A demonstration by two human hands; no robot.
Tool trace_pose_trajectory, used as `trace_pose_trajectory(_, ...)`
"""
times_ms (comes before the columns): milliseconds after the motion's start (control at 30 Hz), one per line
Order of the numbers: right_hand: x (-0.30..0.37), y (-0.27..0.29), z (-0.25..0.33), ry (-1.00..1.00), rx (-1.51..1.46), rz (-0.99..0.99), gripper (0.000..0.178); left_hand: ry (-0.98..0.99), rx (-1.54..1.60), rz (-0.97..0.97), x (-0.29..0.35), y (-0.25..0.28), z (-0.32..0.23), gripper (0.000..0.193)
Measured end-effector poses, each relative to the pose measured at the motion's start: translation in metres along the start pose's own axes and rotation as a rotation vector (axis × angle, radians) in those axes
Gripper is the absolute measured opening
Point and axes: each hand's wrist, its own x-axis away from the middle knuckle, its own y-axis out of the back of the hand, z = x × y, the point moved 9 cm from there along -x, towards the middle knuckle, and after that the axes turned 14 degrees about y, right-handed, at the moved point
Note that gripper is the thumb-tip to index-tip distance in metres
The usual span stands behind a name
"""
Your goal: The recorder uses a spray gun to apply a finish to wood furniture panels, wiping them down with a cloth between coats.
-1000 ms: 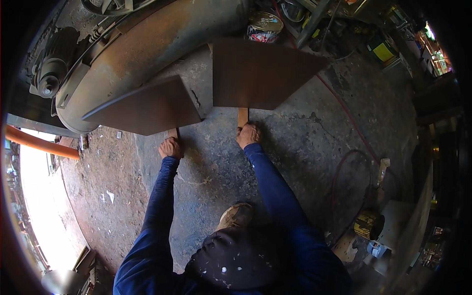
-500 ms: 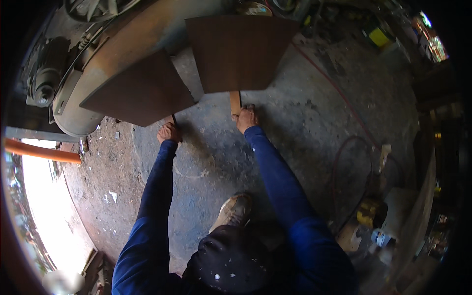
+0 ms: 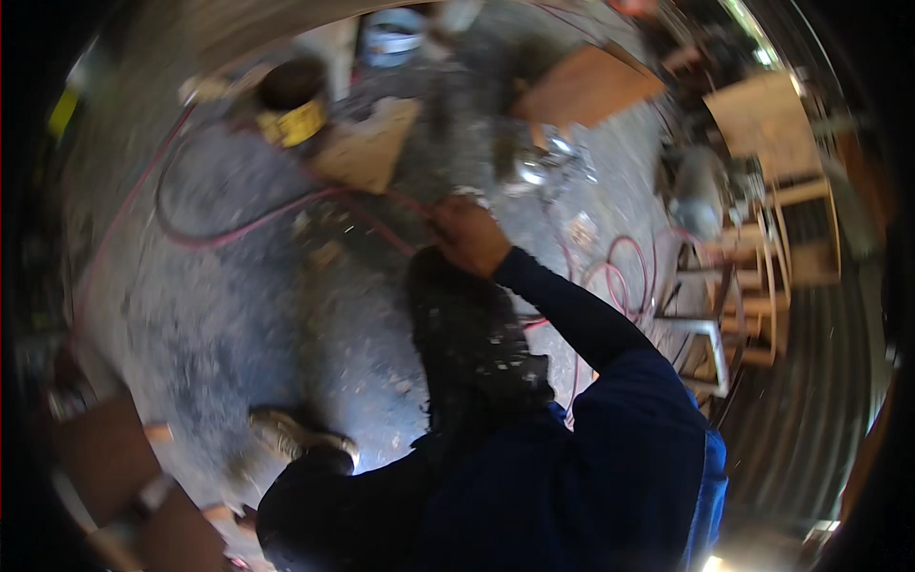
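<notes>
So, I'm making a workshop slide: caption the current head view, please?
Right hand at one knee, with a pink hose and yellow container on the grey floor.

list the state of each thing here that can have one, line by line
right hand, too blurred to tell what it grips, if anything
left hand, not in view
yellow can, seems upright, open on top
reddish hose, looped
tan board, seems to lie flat
white bucket, blurred, contents unclear
two brown panels, apart from the right hand
</notes>
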Motion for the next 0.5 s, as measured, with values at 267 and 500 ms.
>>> trace_pose_trajectory(267, 0.23, 0.253, -0.235, -0.805, 0.47, -0.476, 0.047, -0.093, -0.155, -0.263, 0.114, 0.138, -0.093, 0.029)
trace_pose_trajectory(500, 0.098, 0.302, -0.416, -0.607, 0.544, -0.271, 0.08, -0.199, 0.281, -0.714, 0.261, 0.343, -0.134, 0.038)
